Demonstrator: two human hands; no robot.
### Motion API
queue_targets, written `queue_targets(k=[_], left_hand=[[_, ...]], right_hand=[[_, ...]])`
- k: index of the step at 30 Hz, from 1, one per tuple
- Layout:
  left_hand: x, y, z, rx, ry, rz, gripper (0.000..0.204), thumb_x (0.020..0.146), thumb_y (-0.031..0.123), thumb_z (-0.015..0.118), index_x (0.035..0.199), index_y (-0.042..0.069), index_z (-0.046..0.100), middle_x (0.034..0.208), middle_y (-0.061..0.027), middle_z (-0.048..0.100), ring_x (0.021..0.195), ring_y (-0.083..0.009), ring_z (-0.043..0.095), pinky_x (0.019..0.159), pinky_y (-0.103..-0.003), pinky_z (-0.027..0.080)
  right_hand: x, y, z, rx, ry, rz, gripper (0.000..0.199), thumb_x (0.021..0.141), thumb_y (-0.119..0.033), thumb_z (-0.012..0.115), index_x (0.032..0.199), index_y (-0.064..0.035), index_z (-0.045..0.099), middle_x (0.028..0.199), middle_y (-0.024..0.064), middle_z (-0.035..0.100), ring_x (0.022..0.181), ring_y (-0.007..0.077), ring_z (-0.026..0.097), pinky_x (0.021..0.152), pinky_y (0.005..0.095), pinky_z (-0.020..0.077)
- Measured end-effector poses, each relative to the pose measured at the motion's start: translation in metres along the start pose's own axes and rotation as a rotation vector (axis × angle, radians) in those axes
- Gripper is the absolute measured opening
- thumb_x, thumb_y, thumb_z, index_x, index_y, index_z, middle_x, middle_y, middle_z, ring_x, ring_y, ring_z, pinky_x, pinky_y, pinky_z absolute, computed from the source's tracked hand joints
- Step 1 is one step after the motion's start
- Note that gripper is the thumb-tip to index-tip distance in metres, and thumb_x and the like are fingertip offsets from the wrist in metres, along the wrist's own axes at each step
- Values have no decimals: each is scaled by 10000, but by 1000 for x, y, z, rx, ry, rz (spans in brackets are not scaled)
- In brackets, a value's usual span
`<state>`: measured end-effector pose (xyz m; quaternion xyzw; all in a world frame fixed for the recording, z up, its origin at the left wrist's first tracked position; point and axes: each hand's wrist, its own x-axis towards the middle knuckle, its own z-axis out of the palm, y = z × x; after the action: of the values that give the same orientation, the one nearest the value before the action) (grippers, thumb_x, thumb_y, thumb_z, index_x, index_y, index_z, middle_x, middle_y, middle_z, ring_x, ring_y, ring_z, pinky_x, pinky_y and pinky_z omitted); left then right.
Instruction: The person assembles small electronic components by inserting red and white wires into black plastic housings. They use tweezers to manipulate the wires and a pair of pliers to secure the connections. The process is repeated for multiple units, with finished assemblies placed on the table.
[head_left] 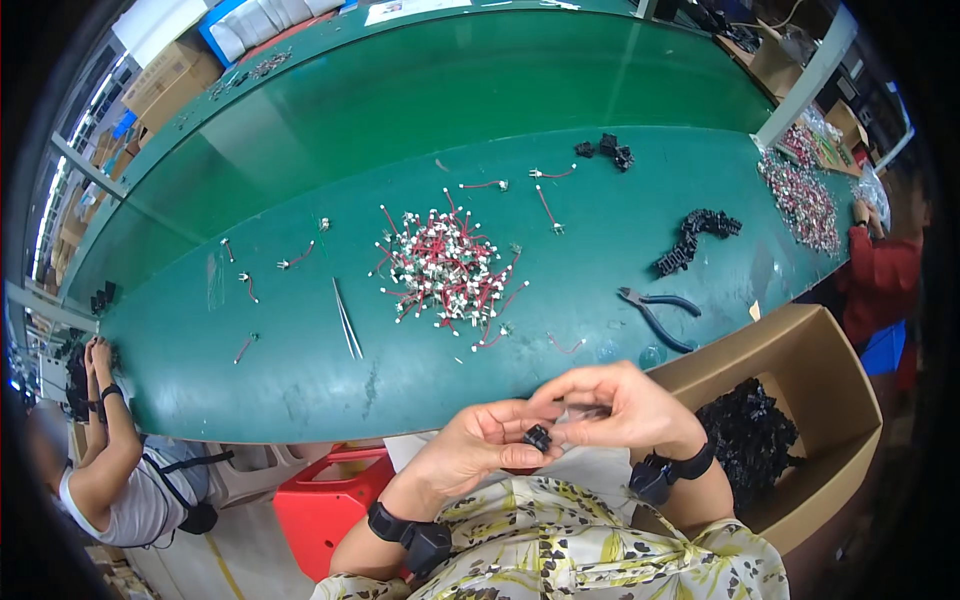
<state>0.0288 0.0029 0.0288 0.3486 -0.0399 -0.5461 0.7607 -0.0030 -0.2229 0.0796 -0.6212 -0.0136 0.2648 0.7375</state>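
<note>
Close to my body, at the table's front edge, both hands are together. My left hand (485, 440) pinches a small black plastic part (537, 437) between thumb and fingers. Right beside it, my right hand (625, 408) is closed, and a greyish, partly see-through smear (585, 412) shows between its thumb and fingers; what it is I cannot make out. Beyond the hands lies a heap of short red wires with white connectors (445, 262). Tweezers (347, 318) rest left of the heap. Pliers with dark blue handles (660, 316) lie to its right.
A cardboard box (850, 420) with black parts (750, 440) stands right of my right arm. A curved row of black parts (697, 238) and small black blocks (610, 150) lie on the green table (200, 370). One person (120, 480) works at left, another (885, 270) at right.
</note>
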Motion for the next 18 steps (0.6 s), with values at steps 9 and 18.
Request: queue_targets(k=[9, 18], left_hand=[[7, 2, -18, -339, 7, 327, 429, 892, 26, 641, 1304, 27, 518, 1170, -177, 615, 1046, -270, 645, 896, -345, 563], [14, -2, -10, -226, 108, 421, 405, 871, -16, 652, 1260, 36, 554, 1140, -138, 631, 980, -234, 655, 857, -365, 564]], right_hand=[[80, -16, -32, -1118, 460, -380, 165, 805, -137, 712, 952, -63, 708, 813, 93, 591, 725, 288, 622, 674, 390, 494], [74, -45, -41, -846, 364, -168, 144, 759, -105, 670, 836, 15, 652, 788, 139, 648, 649, 211, 621, 606, 338, 486]])
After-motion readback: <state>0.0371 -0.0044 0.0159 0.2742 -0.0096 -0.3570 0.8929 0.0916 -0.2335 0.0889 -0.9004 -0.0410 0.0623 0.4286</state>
